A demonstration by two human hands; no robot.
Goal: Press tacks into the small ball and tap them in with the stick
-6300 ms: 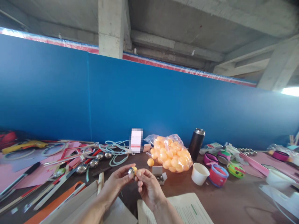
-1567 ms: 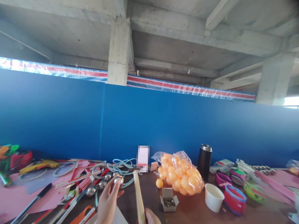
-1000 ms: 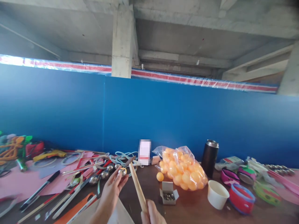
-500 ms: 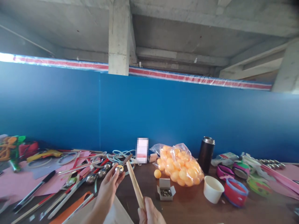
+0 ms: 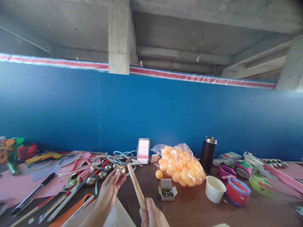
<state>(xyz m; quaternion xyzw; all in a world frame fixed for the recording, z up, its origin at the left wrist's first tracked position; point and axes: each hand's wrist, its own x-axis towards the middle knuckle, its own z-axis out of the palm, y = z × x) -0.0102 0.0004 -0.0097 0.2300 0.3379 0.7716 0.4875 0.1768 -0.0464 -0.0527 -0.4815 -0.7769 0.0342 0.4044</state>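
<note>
My left hand (image 5: pixel 107 190) is closed, its fingertips pinched round a shiny metal ball (image 5: pixel 121 171) with a yellowish patch on top. My right hand (image 5: pixel 152 212) grips the lower end of a pale wooden stick (image 5: pixel 136 186), which slants up toward the ball. A dark brown piece (image 5: pixel 127 162) shows at the stick's upper end; whether it is fixed there I cannot tell. The stick's tip is just right of the ball, and contact between them cannot be made out. More metal balls (image 5: pixel 102 174) lie in a row behind my left hand.
Right of my hands stand a small open box (image 5: pixel 167 194) of metal pieces, a bag of orange balls (image 5: pixel 181 167), a loose orange ball (image 5: pixel 159 174), a paper cup (image 5: pixel 215 189) and a black flask (image 5: pixel 208 154). Sticks, pens and pink paper (image 5: pixel 14 186) crowd the left.
The whole view has shifted slightly. Both hands keep their holds in nearly the same pose. A pale edge now shows at the bottom of the view, right of centre.
</note>
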